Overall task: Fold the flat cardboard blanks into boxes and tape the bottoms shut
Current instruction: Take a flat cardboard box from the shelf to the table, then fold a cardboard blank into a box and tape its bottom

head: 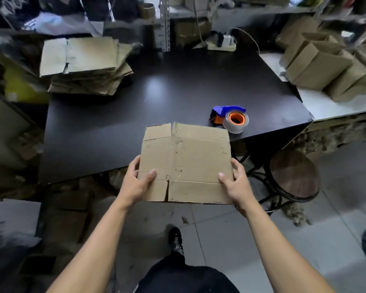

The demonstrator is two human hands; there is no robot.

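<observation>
both hands point(135, 185) grip flat cardboard blank point(186, 161)

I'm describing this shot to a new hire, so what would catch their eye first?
First the flat cardboard blank, held at its two sides by the left hand and right hand over the near edge of the black table. Next the blue tape dispenser just beyond it, then the stack of blanks far left.

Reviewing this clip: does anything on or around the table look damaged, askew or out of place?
Nothing serious. The stack of flat blanks at the table's far left corner is splayed unevenly, and the blank gripped by the left hand and right hand shows scuffs and dents.
</observation>
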